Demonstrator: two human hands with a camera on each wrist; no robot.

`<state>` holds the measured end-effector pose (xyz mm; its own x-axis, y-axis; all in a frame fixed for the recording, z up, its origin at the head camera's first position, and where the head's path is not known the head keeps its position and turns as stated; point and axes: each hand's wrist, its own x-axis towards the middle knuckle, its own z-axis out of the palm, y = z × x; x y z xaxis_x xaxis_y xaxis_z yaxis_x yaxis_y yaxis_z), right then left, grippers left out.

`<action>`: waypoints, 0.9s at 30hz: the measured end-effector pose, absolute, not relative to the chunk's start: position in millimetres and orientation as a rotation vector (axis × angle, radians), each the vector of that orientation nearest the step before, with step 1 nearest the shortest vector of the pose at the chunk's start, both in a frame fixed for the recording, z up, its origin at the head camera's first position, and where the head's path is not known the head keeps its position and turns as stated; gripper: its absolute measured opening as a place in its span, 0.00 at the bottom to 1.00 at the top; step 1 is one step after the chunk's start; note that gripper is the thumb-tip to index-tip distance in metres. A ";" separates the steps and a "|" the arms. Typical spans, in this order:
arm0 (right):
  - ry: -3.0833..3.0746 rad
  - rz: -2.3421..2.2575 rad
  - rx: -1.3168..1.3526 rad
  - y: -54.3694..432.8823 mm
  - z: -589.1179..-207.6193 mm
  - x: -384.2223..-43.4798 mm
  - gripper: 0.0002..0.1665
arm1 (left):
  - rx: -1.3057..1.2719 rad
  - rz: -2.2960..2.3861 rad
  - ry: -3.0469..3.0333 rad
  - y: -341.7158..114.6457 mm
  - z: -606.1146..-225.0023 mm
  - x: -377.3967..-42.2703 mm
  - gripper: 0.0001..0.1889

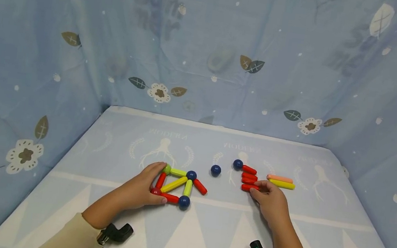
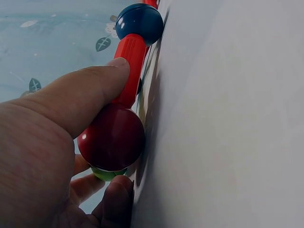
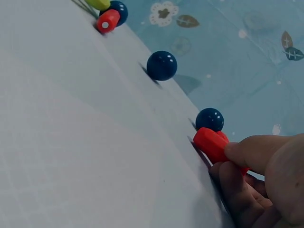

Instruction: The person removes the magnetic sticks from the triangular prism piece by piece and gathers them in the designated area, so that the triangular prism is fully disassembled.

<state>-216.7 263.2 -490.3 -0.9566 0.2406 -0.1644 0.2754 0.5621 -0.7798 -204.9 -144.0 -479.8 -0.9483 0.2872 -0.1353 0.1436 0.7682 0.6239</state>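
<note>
A flat frame of magnetic rods and balls lies at centre-left in the head view, with a yellow rod (image 1: pixel 174 184) across it. My left hand (image 1: pixel 142 187) grips its left side. In the left wrist view the thumb presses a red rod (image 2: pixel 130 69) beside the dark red ball (image 2: pixel 111 137), and the fingers reach behind toward a green ball (image 2: pixel 109 174). On the right, my right hand (image 1: pixel 271 200) pinches a red magnetic rod (image 3: pixel 210 144) between thumb and fingers. More red rods (image 1: pixel 249 176) lie just beyond it, one joined to a blue ball (image 1: pixel 238 164).
A loose blue ball (image 1: pixel 216 170) sits between the frame and the red rods. Right of the red rods lie an orange rod (image 1: pixel 280 178) and a yellow rod (image 1: pixel 282 184). Patterned blue cloth (image 1: pixel 206 59) hangs behind the table (image 1: pixel 206 241) and at its sides.
</note>
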 end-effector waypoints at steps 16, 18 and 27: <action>2.744 -1.365 0.517 265.4 -492.3 -217.7 0.20 | 0.333 0.929 2.747 -144.7 -481.4 -206.0 0.60; 2.739 -1.367 0.524 265.1 -491.9 -217.7 0.21 | 0.333 0.930 2.747 -144.9 -481.9 -206.2 0.60; 2.704 -1.385 0.582 264.9 -493.1 -216.1 0.22 | 0.329 0.927 2.741 -142.6 -482.8 -205.2 0.60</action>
